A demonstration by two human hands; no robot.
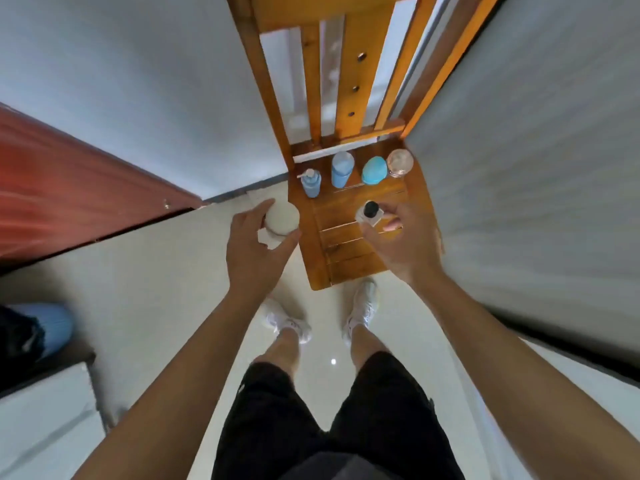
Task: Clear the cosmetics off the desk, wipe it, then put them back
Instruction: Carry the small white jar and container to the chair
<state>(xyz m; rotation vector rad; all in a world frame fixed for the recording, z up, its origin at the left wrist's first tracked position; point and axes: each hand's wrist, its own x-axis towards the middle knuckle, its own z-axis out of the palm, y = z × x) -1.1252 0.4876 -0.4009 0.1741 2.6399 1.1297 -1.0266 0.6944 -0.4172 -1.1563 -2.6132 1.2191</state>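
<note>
Looking straight down from the head camera, both bare forearms reach forward over a wooden chair [349,244] that stands against a grey wall, its slatted back rising toward the top of the view.

Left hand [254,245]: held over the floor just off the seat's left edge, palm turned inward, fingers and thumb curled around a round white jar [282,218] — the thumb sits on its far side, the fingers wrap under the near side. A white, squarish piece shows below the jar against the palm; what it is cannot be told.

Right hand [403,242]: above the seat's right half, back of the hand toward the camera, fingers bent and closed on a small clear square bottle with a black cap [370,211]. Whether the bottle touches the seat is not clear.

Along the back of the seat stand four more cosmetics in a row, close together — a blue pump bottle [310,183] at left, a taller blue bottle [342,169], a turquoise egg-shaped case [374,170], and a clear round jar [400,162] at right.

Below, black shorts and white sneakers [362,308] stand on pale glossy tile.
</note>
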